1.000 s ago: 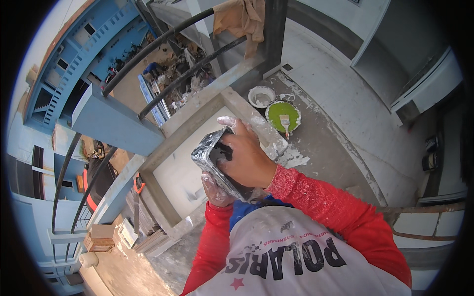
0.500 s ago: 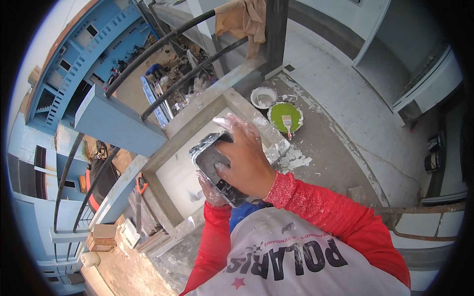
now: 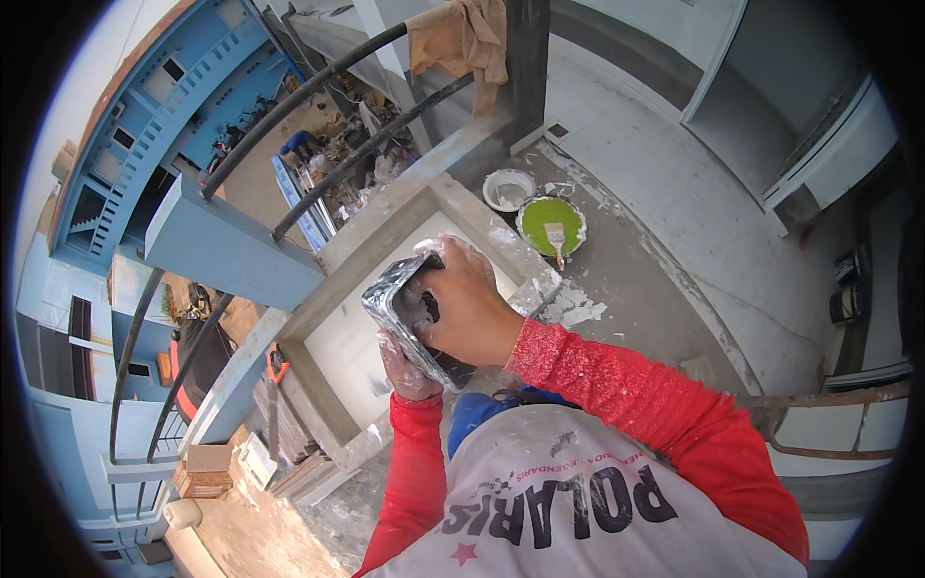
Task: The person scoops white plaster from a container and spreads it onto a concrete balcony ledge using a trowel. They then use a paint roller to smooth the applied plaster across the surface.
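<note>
A black rectangular plastic tub (image 3: 382,301), smeared with white, is tilted in front of my body. My left hand (image 3: 409,372), whitened with paste or powder, grips it from beneath and along its near left side. Over its right side reaches my right hand (image 3: 474,306), the fingers bent down into the tub against a grey coating or mix. A dark gap shows by the thumb; the fingertips are hidden, so what they pinch cannot be made out. Below the tub lies a pale panel (image 3: 339,358) framed by a raised concrete border (image 3: 416,204).
Past the border stand a white bucket (image 3: 508,189) and a green-filled bucket (image 3: 540,214) with a brush (image 3: 556,243) across it. White flakes (image 3: 572,304) litter the floor. A railing (image 3: 318,85) with a cloth (image 3: 461,40) edges a drop. An orange-handled saw (image 3: 277,364) leans left.
My right hand has curled deeper into the tub, its fingers closing in toward the thumb. The tub has tilted and shifted slightly left, with my left hand still under it.
</note>
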Motion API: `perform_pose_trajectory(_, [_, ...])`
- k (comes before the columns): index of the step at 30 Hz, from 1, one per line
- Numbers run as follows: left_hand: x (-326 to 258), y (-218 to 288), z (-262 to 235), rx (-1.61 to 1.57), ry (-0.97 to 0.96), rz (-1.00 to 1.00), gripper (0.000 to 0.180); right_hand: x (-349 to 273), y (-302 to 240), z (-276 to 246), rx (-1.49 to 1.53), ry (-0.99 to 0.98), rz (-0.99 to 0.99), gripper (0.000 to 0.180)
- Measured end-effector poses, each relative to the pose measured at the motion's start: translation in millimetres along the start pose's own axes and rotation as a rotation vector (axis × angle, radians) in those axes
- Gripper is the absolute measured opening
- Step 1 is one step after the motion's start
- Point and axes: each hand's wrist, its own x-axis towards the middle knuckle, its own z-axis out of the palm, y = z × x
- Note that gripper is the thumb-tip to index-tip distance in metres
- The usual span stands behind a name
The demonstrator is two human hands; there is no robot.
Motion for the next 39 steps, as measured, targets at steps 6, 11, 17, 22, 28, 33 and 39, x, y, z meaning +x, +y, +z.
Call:
perform_pose_trajectory(6, [-2.4, -8.0, 0.1, 0.015, -0.004, 0.060, 0.064, -10.8, 3.9, 8.1, -0.106, 0.207, -0.125, 0.044])
perform_pose_trajectory(11, [-0.9, -4.1, 5.9, -0.023, -0.045, 0.055, 0.065, -9.2, 1.8, 0.1, -0.113, 0.188, -0.117, 0.043])
perform_pose_trajectory(17, [6.0, -2.3, 8.4, 0.073, -0.012, -0.005, 0.070, -10.7, 11.2, 2.6, -0.033, 0.154, -0.104, 0.035])
perform_pose_trajectory(22, [5.3, -12.9, 2.6, -0.113, -0.054, -0.024, 0.069, -21.6, 8.1, -12.4, -0.272, 0.112, -0.192, 0.037])
perform_pose_trajectory(28, [3.7, -26.5, -7.6, -0.248, -0.030, -0.090, 0.063, -26.0, 7.3, -23.8, -0.385, 0.115, -0.167, 0.038])
perform_pose_trajectory(33, [5.3, -26.3, -9.6, -0.384, -0.054, -0.153, 0.058, -31.9, 7.8, -26.5, -0.517, 0.324, -0.403, 0.028])
perform_pose_trajectory(39, [2.7, -36.6, -1.8, -0.356, -0.065, -0.177, 0.056, -36.1, 17.4, -15.9, -0.671, 0.098, -0.500, 0.026])
